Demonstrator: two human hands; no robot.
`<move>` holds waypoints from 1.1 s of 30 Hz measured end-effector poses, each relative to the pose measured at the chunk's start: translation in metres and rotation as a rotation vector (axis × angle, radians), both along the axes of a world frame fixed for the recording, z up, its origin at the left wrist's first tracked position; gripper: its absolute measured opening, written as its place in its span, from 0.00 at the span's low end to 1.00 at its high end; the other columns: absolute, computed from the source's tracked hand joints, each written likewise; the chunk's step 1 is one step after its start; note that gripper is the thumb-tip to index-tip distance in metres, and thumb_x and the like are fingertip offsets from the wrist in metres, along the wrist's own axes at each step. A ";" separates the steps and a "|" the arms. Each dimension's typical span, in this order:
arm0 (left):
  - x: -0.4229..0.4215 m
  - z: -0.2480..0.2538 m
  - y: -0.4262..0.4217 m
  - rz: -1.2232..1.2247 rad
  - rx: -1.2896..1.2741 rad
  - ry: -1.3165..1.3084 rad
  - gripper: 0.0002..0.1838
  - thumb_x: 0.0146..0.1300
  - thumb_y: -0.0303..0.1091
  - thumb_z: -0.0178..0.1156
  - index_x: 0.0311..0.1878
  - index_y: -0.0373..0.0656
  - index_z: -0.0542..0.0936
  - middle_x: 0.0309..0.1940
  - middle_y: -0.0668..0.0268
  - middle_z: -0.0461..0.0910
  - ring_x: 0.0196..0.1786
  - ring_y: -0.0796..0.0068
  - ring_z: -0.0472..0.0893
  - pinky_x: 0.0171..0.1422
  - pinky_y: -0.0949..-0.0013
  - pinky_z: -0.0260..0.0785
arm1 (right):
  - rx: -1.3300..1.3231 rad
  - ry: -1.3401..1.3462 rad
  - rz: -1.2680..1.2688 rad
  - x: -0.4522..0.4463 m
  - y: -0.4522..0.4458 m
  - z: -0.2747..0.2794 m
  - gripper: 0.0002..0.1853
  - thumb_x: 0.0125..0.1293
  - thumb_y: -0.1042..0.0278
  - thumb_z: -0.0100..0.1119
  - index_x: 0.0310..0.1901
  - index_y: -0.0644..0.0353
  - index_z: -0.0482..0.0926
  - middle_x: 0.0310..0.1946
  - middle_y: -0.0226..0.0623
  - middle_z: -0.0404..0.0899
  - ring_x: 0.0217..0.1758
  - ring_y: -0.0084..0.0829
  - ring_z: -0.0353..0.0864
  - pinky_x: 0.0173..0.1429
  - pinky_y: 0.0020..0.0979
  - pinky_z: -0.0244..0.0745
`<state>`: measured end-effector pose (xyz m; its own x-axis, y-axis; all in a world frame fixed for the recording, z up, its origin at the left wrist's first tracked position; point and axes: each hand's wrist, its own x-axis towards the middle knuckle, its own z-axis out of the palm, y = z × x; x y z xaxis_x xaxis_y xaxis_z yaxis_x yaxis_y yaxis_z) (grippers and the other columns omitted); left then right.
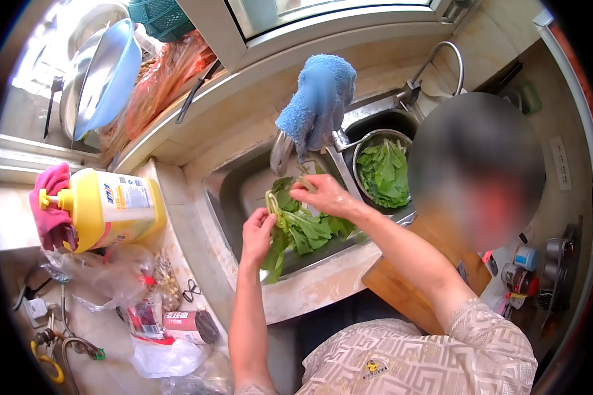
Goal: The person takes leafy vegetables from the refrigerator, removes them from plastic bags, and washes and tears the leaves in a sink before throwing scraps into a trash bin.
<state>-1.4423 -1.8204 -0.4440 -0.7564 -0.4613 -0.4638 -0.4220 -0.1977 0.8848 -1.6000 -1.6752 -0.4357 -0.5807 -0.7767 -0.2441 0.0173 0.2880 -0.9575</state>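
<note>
Over the left sink basin [247, 184], my left hand [258, 234] is closed around the stems of a bunch of leafy greens [306, 230]. Its wide green leaves hang down and spread inside the basin. My right hand [323, 196] is beside it, fingers pinched on a pale stem at the top of the bunch. Just above my hands hangs a faucet spout [281, 153], wrapped in a blue towel [319, 92]. A round metal bowl [357, 172] holding more greens [383, 172] sits in the right basin.
A wooden cutting board [402, 289] lies right of the sink. On the left counter stand a yellow pump jug [122, 207], plastic bags [112, 276] and a red-labelled package [184, 326]. A blue basin [115, 79] leans by the window. A blurred head [478, 171] covers the right side.
</note>
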 end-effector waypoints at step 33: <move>-0.010 0.052 0.025 -0.106 -0.021 0.249 0.15 0.66 0.34 0.57 0.51 0.34 0.77 0.33 0.67 0.82 0.26 0.88 0.73 0.24 0.84 0.58 | -0.033 -0.502 0.342 -0.001 0.005 0.038 0.13 0.60 0.60 0.55 0.26 0.61 0.79 0.19 0.26 0.72 0.22 0.17 0.65 0.27 0.21 0.57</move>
